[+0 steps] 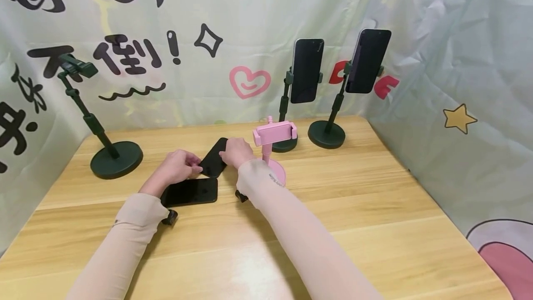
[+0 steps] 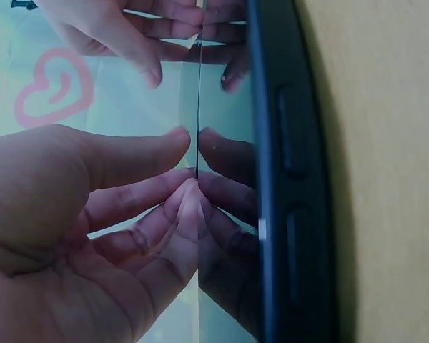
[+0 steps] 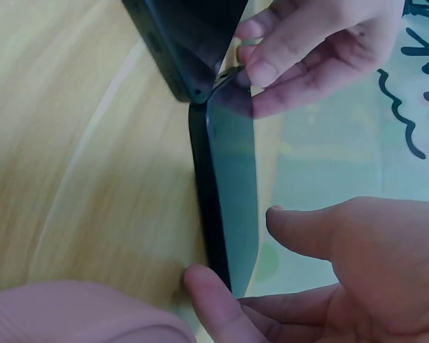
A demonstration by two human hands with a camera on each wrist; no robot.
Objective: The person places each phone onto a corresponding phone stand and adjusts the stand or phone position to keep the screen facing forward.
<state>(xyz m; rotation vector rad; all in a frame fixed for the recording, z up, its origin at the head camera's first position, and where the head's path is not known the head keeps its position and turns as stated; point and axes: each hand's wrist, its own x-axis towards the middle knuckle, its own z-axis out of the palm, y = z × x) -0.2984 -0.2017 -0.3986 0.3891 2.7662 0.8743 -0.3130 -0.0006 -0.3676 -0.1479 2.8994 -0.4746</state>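
Two dark smartphones are on the wooden table in front of me. The farther smartphone (image 1: 214, 159) lies slanted, its near corner close to the long edge of the nearer smartphone (image 1: 192, 192). At the farther one's left edge is my left hand (image 1: 176, 166), thumb and fingers drawn together on it. My right hand (image 1: 238, 152) curls round its other end, as the right wrist view shows, with the index finger at the end and the thumb (image 3: 300, 227) along the far side. The nearer smartphone's screen reflects my left hand (image 2: 121, 214) in the left wrist view.
A pink phone stand (image 1: 275, 132) stands just right of my right forearm. Behind are two dark green stands holding phones, one upright (image 1: 307, 71) and one tilted (image 1: 368, 61). Another green stand (image 1: 116, 159) is at the left. Printed cloth (image 1: 200, 105) hangs round the table.
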